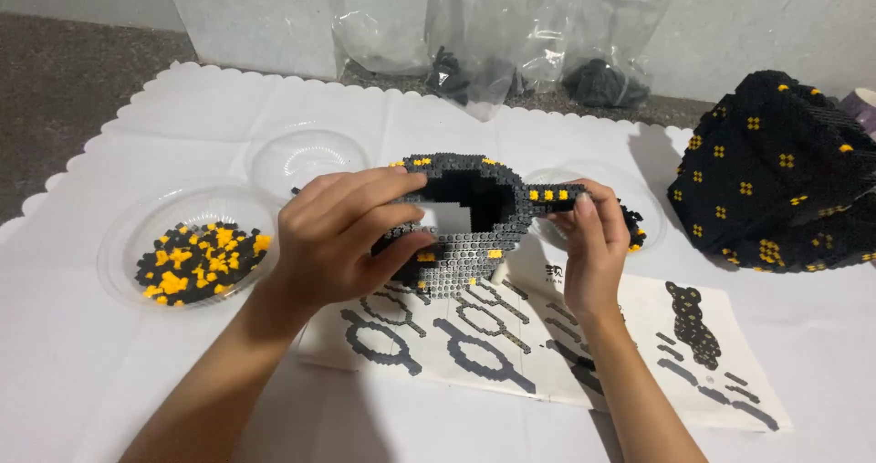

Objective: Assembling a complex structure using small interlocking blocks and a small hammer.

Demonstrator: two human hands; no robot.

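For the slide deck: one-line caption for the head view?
Left hand and right hand hold a hollow grey-and-yellow micro-brick assembly above a printed instruction sheet, beside a clear plastic bowl of black and yellow bricks.

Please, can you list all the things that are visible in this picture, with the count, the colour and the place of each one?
Hollow brick piece: one, grey and black with yellow dots, held between both hands at the centre.
Clear bowl of small bricks: one, black and yellow pieces inside, on the left.
Clear bowl: one, looks without bricks, behind the left hand.
Clear bowl with dark pieces: one, mostly hidden behind the right hand.
Large brick model: one, black with yellow dots, at the right edge.
Instruction sheet: one, white with dark diagrams, under the hands.
Plastic bags: several, clear, some with dark pieces, at the back.
Scalloped cloth: one, white, covering the table.
Left hand: grips the piece's left side.
Right hand: pinches its right arm.
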